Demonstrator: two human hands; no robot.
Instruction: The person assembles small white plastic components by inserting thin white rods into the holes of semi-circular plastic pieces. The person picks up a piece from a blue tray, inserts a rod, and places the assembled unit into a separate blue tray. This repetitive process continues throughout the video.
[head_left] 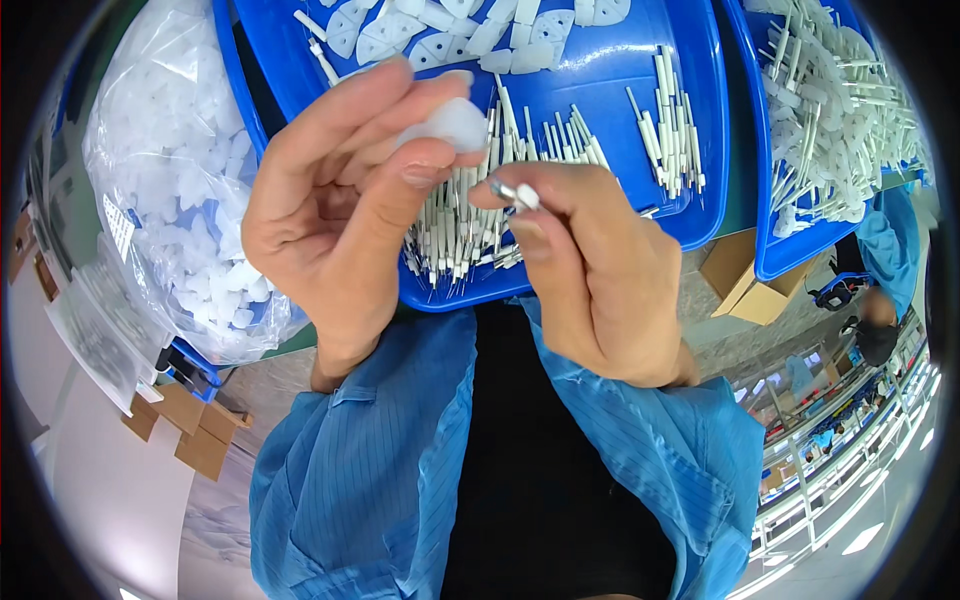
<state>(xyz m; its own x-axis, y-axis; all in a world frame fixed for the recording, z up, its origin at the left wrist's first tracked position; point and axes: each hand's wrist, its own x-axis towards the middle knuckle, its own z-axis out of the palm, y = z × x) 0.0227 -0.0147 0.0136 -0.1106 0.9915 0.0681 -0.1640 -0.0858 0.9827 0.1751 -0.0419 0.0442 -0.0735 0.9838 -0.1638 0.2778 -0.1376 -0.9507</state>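
Observation:
Between the thumb and fingers of my left hand [325, 215] is a translucent white plastic piece [456, 124] with a rounded edge. Just to its right, my right hand [615, 270] pinches a thin white rod with a metal end [526, 197] between thumb and forefinger. The rod and the plastic piece are close but apart. Both hands are over the near part of a blue tray [706, 130]. Under them lies a heap of white rods with thin metal pins [440, 235], partly hidden by my fingers. At the tray's far side lie several flat white plastic pieces with small holes [390, 35].
To the left stands a clear plastic bag [170, 180] full of white pieces. A second blue tray [765, 225] on the right holds a pile of white assembled parts [825, 120]. Cardboard boxes [750, 280] sit below the table. Another person's blue sleeve [890, 245] shows at the far right.

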